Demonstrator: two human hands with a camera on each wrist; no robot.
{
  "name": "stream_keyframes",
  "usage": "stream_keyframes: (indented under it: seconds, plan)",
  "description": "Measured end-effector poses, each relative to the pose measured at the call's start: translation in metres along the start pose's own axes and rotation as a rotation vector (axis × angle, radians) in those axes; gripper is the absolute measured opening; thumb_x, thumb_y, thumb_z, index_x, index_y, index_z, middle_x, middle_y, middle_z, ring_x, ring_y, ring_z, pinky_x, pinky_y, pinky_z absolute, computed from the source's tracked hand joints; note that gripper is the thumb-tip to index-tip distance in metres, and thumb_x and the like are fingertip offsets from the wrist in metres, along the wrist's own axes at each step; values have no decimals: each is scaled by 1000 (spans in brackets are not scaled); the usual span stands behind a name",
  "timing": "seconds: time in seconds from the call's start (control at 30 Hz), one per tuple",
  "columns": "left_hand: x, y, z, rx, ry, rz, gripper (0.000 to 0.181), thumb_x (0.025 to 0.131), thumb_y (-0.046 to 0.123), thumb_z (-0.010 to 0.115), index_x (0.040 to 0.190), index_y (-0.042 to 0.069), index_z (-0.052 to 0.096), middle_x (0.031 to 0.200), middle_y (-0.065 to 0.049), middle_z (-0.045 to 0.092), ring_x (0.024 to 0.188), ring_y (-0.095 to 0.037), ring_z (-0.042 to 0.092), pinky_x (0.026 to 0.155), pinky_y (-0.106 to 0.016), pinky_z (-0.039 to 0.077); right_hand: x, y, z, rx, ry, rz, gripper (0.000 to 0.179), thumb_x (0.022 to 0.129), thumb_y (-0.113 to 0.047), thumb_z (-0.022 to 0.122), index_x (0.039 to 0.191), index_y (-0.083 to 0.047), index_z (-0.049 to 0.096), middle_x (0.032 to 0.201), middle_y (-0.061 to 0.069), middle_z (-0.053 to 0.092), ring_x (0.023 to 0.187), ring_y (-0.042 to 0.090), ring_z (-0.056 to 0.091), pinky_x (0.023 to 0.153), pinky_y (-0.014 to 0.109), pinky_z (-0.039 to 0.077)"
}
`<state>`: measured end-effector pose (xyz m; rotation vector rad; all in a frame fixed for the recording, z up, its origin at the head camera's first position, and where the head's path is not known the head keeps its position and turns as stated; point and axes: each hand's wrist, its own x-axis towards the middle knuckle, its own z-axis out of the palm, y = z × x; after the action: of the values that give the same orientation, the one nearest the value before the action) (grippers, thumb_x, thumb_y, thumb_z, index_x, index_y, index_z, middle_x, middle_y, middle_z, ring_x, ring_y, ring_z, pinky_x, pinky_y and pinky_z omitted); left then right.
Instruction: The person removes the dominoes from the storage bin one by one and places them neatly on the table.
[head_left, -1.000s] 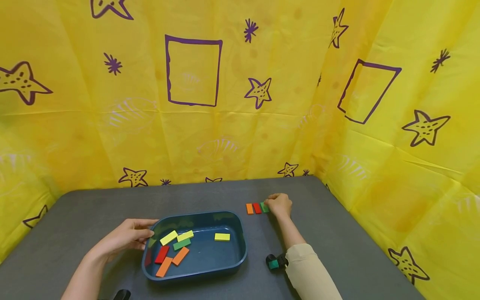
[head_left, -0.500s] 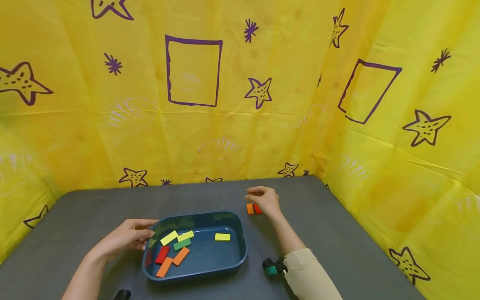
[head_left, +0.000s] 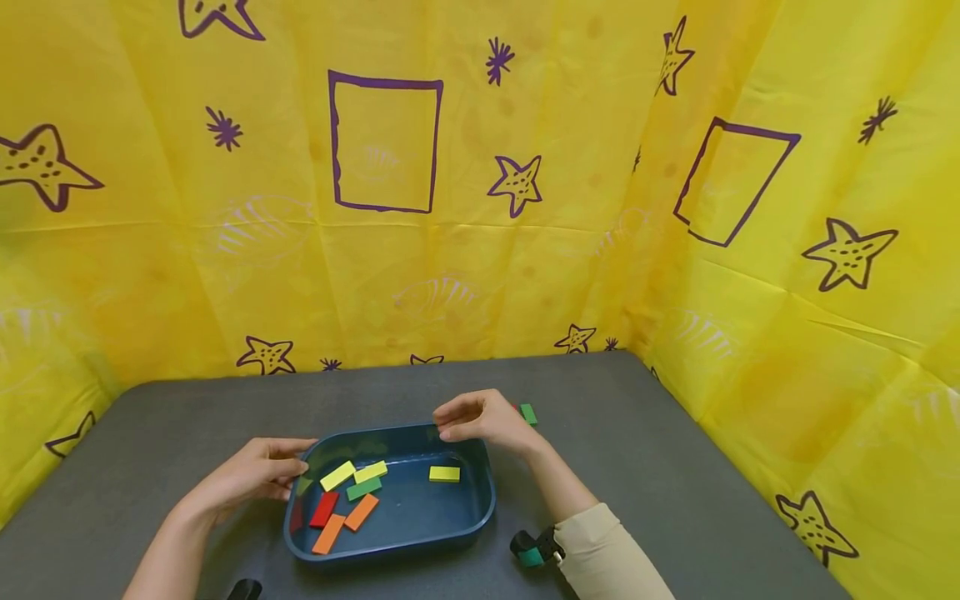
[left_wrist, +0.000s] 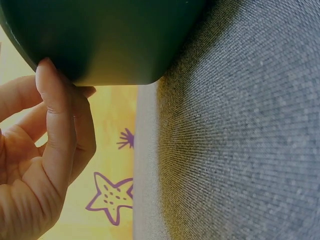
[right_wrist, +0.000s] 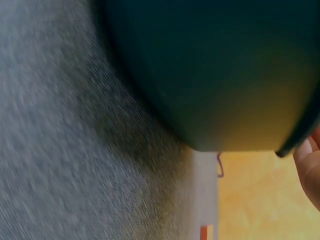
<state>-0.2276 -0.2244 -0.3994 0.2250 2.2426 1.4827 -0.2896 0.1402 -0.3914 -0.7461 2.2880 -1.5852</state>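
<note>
- At the bottom edge, left of centre, a small black rounded device, partly cut off; at bottom right, a beige cloth sleeve on the right arm, with a black-and-teal device at the wrist
- In the lower middle of the frame, a dark blue rounded rectangular plastic tray sits upright on the table
- In the left part of the tray, from near to far: a flat orange rectangular block, a second orange block, a flat red rectangular block, a flat green rectangular block and two flat yellow rectangular blocks, all close together; in its right part, well apart from these, a lone yellow block
- At lower left, the bare left hand pinches the tray's left rim, the thumb bent over the edge
- Right of centre, the bare right hand is over the tray's upper right rim, fingers curved, a narrow gap to the thumb, no block visible between them; whether it touches the rim I cannot tell
- Behind that hand, a green block lies on the table; just left of it, a red block, mostly hidden
- A dark grey cloth-covered table spans the lower frame; beyond it, yellow fabric printed with purple starfish fills the top
</note>
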Motion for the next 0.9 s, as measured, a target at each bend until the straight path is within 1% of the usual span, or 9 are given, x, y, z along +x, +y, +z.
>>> stream_keyframes:
  seconds: [0.07,0.27,0.37,0.43,0.57,0.73,0.9]
  plan:
    - [0,0,0,0,0,1,60,101,15,49,148,-14,28,89,-3,61,70,-12,56,66,-26,55,1,0,5,2,-38,12,33,84,-13,77,115,-6,73,114,18,73,98,15,74,88,31,59]
    - [0,0,0,3,5,-1,60,100,15,50,148,-14,28,91,-3,63,70,-12,56,66,-26,55,3,-4,19,22,-76,6,35,83,-5,76,117,-1,71,116,24,70,102,27,73,87,32,59]
    - [-1,0,0,0,-2,6,60,100,14,49,148,-15,28,90,-3,63,70,-12,56,66,-26,55,3,-8,25,44,-89,-2,36,84,-4,75,119,0,69,119,25,69,104,29,73,88,32,59]
    - [-1,0,0,-3,-8,14,60,100,14,49,148,-15,28,89,-3,62,70,-11,56,66,-26,55,4,-9,28,49,-80,3,37,84,-5,75,120,0,69,119,25,69,104,27,73,87,32,59]
    - [-1,0,0,-9,-11,19,60,100,14,49,148,-15,28,88,-2,61,70,-11,55,65,-26,55,5,-10,33,24,-21,33,35,83,-6,76,118,-2,70,118,21,71,103,24,72,87,32,59]
    - [-1,0,0,-10,-9,16,60,100,14,49,148,-14,28,89,-2,62,70,-12,56,66,-26,55,6,-8,43,-51,37,112,35,79,-3,78,113,-4,73,114,17,73,104,28,71,86,35,60]
    - [-1,0,1,-7,-10,12,60,100,14,49,149,-14,27,84,-1,59,69,-11,55,66,-26,55,4,-6,55,-94,55,191,37,74,1,81,110,-3,74,112,15,74,103,28,70,87,38,59]
